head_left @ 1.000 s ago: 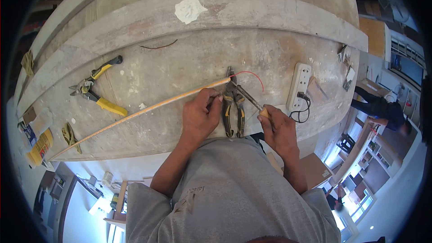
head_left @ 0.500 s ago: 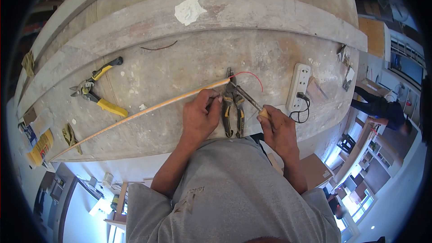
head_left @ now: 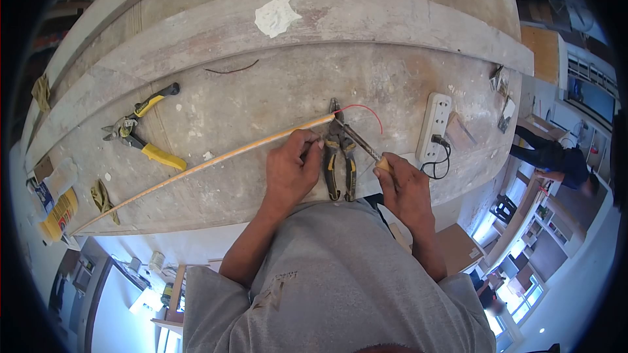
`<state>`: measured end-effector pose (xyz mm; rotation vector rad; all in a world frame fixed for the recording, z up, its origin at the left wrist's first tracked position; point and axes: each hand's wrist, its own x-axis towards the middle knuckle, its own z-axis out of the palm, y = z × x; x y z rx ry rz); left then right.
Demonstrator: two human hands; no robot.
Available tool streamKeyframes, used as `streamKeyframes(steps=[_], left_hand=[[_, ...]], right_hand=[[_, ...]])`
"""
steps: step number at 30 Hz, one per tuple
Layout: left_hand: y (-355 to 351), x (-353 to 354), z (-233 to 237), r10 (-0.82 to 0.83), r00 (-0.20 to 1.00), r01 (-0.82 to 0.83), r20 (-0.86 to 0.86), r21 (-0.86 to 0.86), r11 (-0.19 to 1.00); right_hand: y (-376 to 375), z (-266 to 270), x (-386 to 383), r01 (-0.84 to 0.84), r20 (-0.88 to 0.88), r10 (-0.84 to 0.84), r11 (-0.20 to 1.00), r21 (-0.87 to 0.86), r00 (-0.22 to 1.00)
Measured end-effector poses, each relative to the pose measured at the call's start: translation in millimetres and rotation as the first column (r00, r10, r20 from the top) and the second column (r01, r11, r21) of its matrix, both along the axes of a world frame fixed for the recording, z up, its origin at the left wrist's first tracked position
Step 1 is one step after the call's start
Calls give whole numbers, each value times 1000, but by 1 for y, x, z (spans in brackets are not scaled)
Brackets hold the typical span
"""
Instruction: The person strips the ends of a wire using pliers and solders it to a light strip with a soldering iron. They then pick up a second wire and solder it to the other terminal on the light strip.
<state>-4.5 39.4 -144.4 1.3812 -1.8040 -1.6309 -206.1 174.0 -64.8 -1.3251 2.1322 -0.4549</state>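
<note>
By the pliers on the bench, holds tool in right hand at end of strip, pinches narrowly with left hand (on what, cannot tell), and might, pressing unevenly, slip and nick wire.

A worn, paint-spattered workbench is stretched into a curve by the wide lens, and the view is framed by black corners. Beyond its right side, a tan wooden panel is seen, and lower down a brown box. At the lower right, bright bluish light is shown at a window, near a small round lamp. At the lower left, a white, brightly lit area is bordered by a dark frame.
</note>
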Motion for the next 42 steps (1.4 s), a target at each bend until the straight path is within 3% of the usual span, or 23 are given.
streamKeyframes(steps=[18,32,42], left_hand=[[2,0,-4,0,1000,0,-3,2,1000],[1,-1,0,13,1000,-13,1,-2,1000],[0,-1,1,9,1000,-9,-1,-9,1000]], right_hand=[[1,-1,-1,-11,-16,12,1000,7,1000],[0,-3,-2,-42,-187,16,990,-135,982],[-2,-4,-3,-57,-206,18,980,-189,978]])
